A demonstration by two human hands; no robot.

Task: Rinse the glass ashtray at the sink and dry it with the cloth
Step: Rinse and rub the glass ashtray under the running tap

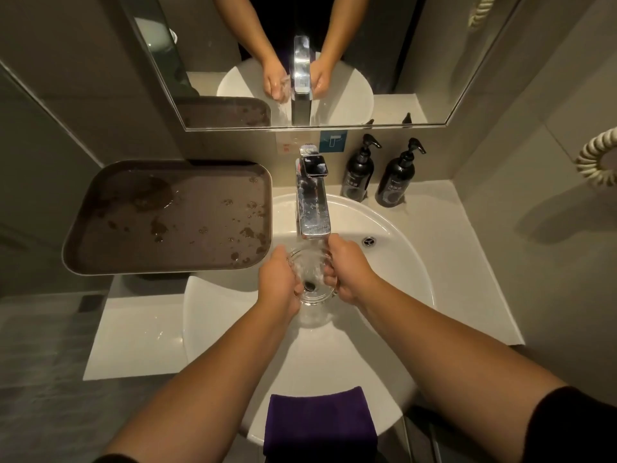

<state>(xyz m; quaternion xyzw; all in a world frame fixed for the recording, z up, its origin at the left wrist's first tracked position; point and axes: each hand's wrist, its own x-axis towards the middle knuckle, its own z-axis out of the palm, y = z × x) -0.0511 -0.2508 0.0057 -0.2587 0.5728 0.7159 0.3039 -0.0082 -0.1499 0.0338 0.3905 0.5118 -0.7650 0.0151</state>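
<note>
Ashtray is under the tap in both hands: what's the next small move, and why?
Probably tilt the glass ashtray to tip the water out over the basin. Left hand and right hand grip it under the faucet, while the purple cloth lies unused on the near rim.

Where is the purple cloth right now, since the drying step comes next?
In the head view, the folded purple cloth is draped over the near rim of the white round sink, bottom centre, between the person's forearms and apart from both hands.
</note>
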